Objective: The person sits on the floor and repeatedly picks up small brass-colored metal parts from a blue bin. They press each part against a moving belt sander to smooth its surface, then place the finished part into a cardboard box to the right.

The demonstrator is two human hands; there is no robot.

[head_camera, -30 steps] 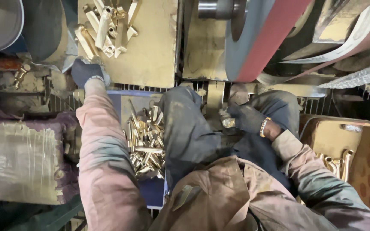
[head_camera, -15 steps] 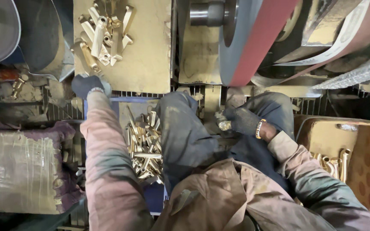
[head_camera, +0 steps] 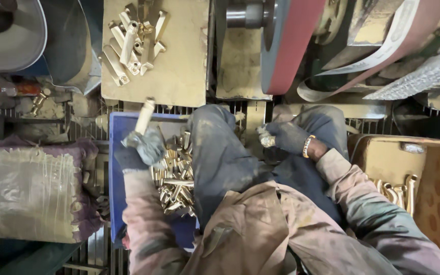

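My gloved left hand (head_camera: pixel 139 146) holds a brass tube piece (head_camera: pixel 144 115) upright over the blue crate (head_camera: pixel 117 173), which is full of several loose brass parts (head_camera: pixel 175 175). My gloved right hand (head_camera: pixel 287 136) rests near my right knee and grips a small pale piece (head_camera: pixel 266 137). A wrist bangle (head_camera: pixel 308 146) shows on that arm. Ahead, a dusty board (head_camera: pixel 179 71) carries a pile of finished brass pieces (head_camera: pixel 132 43). The red sanding belt (head_camera: pixel 292 46) runs around its wheel just beyond my knees.
A cardboard box (head_camera: pixel 434 188) at right holds a few curved brass parts (head_camera: pixel 398 191). A wrapped bundle (head_camera: pixel 31 193) lies at left on a metal grating floor (head_camera: pixel 85 127). A grey machine housing (head_camera: pixel 11 35) fills the top left; loose belts (head_camera: pixel 383 56) lie at top right.
My left hand has pulled back from the board's edge to above the blue crate and now holds a brass tube. The right hand has stayed near my knee.
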